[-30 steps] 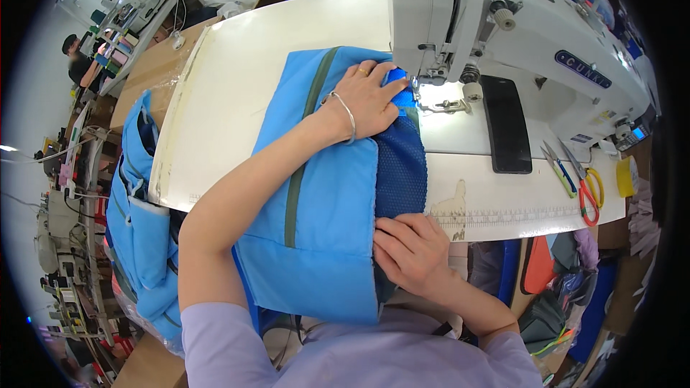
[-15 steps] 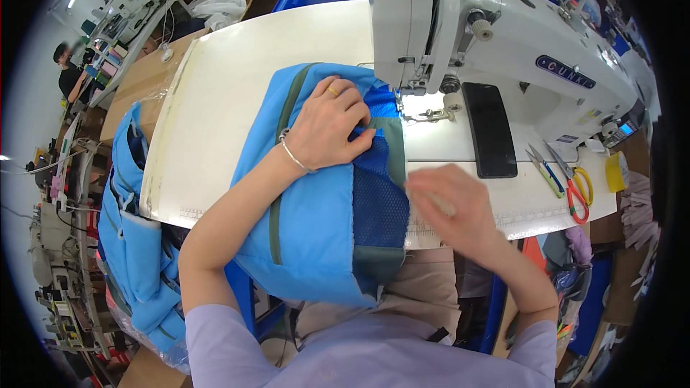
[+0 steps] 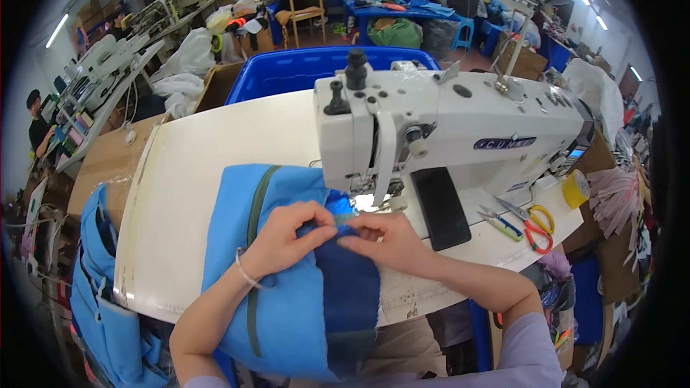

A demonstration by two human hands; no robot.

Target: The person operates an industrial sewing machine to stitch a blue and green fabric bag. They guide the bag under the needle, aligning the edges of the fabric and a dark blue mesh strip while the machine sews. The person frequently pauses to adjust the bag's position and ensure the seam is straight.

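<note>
On the white table (image 3: 172,230), just in front of and left of the sewing machine's (image 3: 438,118) needle area, lies the blue cloth (image 3: 287,312), its near end hanging past the table edge towards my lap. I judge it light and soft, limp enough to fold or skew under a one-sided tug, and not fragile; the dark blue panel (image 3: 352,284) along its right side looks thinner and may slide over the smooth top. I would take it by the edges, close to the stitching spot, keeping the green strip (image 3: 253,294) flat. My left hand (image 3: 284,239) and right hand (image 3: 394,243) nearly meet there, each with thumb and forefinger brought together, pinching the dark blue panel near its far end. How much cloth sits between the tips is too small to tell. My left wrist lies over the blue cloth.
</note>
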